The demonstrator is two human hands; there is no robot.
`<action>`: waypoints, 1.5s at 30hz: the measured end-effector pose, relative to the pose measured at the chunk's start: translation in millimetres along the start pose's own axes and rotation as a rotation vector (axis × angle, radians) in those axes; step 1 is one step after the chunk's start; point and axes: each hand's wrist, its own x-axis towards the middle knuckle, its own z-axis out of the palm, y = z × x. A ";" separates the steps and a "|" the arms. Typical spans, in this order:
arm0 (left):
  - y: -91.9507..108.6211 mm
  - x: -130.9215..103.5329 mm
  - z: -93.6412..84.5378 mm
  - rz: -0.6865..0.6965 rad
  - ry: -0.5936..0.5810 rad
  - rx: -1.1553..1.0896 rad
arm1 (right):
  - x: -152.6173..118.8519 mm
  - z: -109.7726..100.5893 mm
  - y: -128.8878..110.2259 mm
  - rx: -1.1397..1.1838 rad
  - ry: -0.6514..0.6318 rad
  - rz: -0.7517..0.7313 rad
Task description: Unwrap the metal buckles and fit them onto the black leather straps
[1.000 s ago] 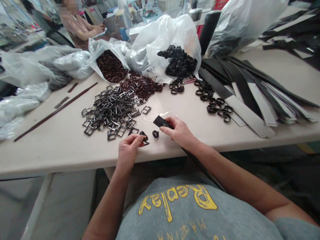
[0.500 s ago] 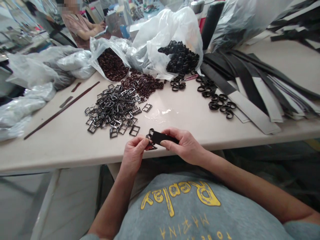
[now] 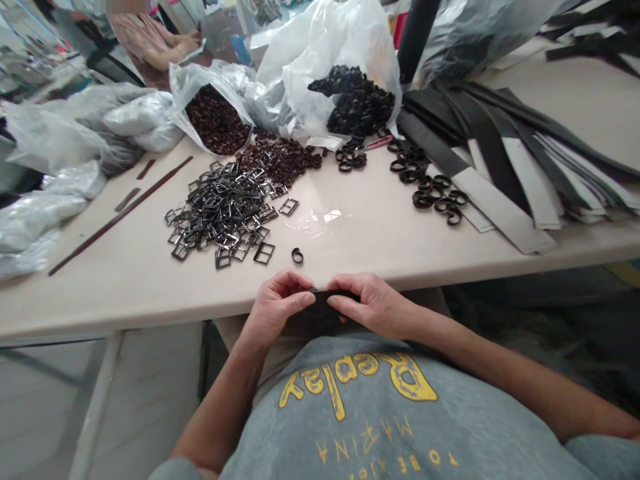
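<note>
At the table's front edge, my left hand [image 3: 280, 305] pinches the end of a dark strap [image 3: 323, 292] between thumb and fingers. My right hand [image 3: 373, 305] grips the same strap a short way to the right, its thumb toward me. The strap is seen nearly edge-on, and whether a buckle sits under my left fingers is hidden. A single black loop [image 3: 297, 255] lies on the table just beyond my left hand. Further left spreads a heap of dark metal buckles [image 3: 225, 207].
Brown loops [image 3: 285, 160] spill from an open plastic bag [image 3: 175, 83]. Black loops [image 3: 360, 100] fill another bag, with more loose loops [image 3: 435, 190] to the right. Long black straps [image 3: 493, 143] fan across the right side. A thin brown strip [image 3: 120, 217] lies left. Another person [image 3: 150, 40] sits beyond.
Both hands have come slightly lower and nearer my body, with the strap turned edge-on. The buckle by my left fingers is out of sight. A black loop now lies on the table.
</note>
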 end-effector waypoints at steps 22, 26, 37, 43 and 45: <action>2.0 -24.3 11.4 0.211 0.009 0.394 | -15.8 7.6 -0.7 -0.312 0.128 0.002; 2.1 -27.3 16.4 0.548 0.013 0.772 | -17.8 7.6 -1.6 -0.408 0.129 0.012; -2.4 -30.6 18.7 0.344 -0.044 0.440 | -22.6 5.0 -4.2 -0.436 0.121 0.025; -12.0 -30.2 17.4 0.162 -0.009 0.200 | -22.7 4.8 -1.2 -0.389 0.135 0.042; -12.6 -30.6 19.0 0.168 0.023 0.247 | -22.5 4.8 -0.9 -0.392 0.131 0.042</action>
